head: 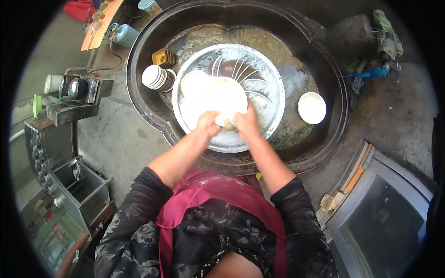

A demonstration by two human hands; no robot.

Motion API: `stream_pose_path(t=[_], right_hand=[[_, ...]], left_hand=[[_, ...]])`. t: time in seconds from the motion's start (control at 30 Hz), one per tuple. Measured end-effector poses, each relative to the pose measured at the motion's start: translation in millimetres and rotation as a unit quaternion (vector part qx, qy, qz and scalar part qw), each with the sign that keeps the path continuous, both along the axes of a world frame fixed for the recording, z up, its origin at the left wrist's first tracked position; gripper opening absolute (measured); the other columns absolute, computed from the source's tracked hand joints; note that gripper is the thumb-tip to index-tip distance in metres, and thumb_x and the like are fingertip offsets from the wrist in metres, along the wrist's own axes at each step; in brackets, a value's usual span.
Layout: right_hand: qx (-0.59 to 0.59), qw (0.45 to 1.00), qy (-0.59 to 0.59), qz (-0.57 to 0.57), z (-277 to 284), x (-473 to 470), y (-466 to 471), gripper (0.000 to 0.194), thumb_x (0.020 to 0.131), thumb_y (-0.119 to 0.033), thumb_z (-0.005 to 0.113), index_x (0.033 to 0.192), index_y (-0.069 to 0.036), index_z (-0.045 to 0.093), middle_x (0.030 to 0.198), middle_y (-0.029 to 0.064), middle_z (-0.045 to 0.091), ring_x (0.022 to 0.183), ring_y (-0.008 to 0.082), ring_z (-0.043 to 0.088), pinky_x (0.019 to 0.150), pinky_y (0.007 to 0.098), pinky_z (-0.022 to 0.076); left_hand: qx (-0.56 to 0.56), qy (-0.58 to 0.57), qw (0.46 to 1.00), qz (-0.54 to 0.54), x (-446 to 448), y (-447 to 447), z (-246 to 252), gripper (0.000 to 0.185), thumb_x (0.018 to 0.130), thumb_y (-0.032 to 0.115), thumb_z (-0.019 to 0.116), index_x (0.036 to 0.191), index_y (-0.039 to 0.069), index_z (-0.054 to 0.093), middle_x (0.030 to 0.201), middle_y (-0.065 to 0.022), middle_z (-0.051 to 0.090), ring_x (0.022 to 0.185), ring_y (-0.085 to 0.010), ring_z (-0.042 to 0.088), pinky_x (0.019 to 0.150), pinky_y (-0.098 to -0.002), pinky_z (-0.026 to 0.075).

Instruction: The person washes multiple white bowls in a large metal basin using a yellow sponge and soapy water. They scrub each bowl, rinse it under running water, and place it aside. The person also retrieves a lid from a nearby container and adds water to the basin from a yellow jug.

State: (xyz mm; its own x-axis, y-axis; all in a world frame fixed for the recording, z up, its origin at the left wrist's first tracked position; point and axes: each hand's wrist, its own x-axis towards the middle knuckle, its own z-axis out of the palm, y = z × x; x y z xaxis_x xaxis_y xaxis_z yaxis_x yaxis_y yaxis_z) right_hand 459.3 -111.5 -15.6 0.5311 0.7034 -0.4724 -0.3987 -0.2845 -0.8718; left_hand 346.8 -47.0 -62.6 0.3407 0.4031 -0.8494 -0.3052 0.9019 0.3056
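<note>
Both my hands are over a wide metal basin [274, 118] of cloudy water. My left hand [208, 124] grips the near left edge of a white bowl [231, 95], whose outline is washed out by glare. At the bowl's near right edge is my right hand [246, 120], also on the bowl, with a greyish scrubbing pad or cloth [230, 124] by its fingers. Several white plates [238, 71] lean fanned out in the far part of the basin. Another white dish [194, 83] lies at the left, partly lost in the glare.
The basin stands in a larger dark tub [326, 146]. Inside the tub are stacked white bowls [154, 77], yellow-brown square dishes [163, 57] and, at the right, a white bowl [312, 108]. A tap with blue cloth [380, 72] is at the right; a gas cylinder [126, 35] stands beyond the tub.
</note>
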Motion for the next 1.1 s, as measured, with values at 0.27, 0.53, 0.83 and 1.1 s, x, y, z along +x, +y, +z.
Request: stream_pose_path(t=[0.27, 0.53, 0.83, 1.1], right_hand=[[-0.011, 0.96, -0.269, 0.07, -7.0, 3.5, -12.4, 0.072, 0.071, 0.009, 0.05, 0.141, 0.002, 0.033, 0.133, 0.0261, 0.045, 0.126, 0.0404, 0.045, 0.106, 0.0416, 0.0378], [0.077, 0.923, -0.369, 0.083, -2.2, 3.7, -24.4, 0.077, 0.069, 0.011, 0.047, 0.144, 0.0, 0.03, 0.129, 0.0243, 0.045, 0.123, 0.0391, 0.046, 0.104, 0.0405, 0.0391], [0.208, 0.874, -0.429, 0.091, 9.5, 3.2, -27.6, 0.098, 0.071, -0.021, 0.078, 0.147, 0.003, 0.02, 0.136, 0.0274, 0.04, 0.127, 0.0394, 0.043, 0.106, 0.0435, 0.0376], [0.271, 0.917, -0.251, 0.15, 5.3, 21.3, -38.6, 0.095, 0.083, -0.031, 0.071, 0.148, 0.004, 0.011, 0.142, 0.0298, 0.038, 0.131, 0.0385, 0.043, 0.108, 0.0419, 0.0355]], left_hand=[[-0.006, -0.066, 0.996, 0.054, 24.9, 3.4, -8.0, 0.033, 0.095, 0.01, 0.052, 0.124, -0.006, 0.049, 0.119, -0.0189, 0.06, 0.101, -0.0324, 0.062, 0.085, -0.0443, 0.056], [0.013, -0.1, 0.994, 0.034, 24.3, 2.6, -37.2, 0.026, 0.094, 0.005, 0.054, 0.119, 0.0, 0.054, 0.112, -0.0126, 0.063, 0.098, -0.0257, 0.063, 0.086, -0.0396, 0.053], [-0.112, -0.42, 0.897, 0.076, 37.2, -27.0, -1.5, 0.033, 0.1, 0.025, 0.044, 0.126, 0.007, 0.054, 0.124, -0.006, 0.059, 0.111, -0.0199, 0.058, 0.095, -0.0326, 0.048], [0.031, -0.135, 0.975, -0.174, 22.0, -3.9, 27.6, 0.022, 0.098, 0.026, 0.051, 0.111, 0.011, 0.061, 0.09, -0.0038, 0.067, 0.069, -0.0132, 0.063, 0.056, -0.0235, 0.052]])
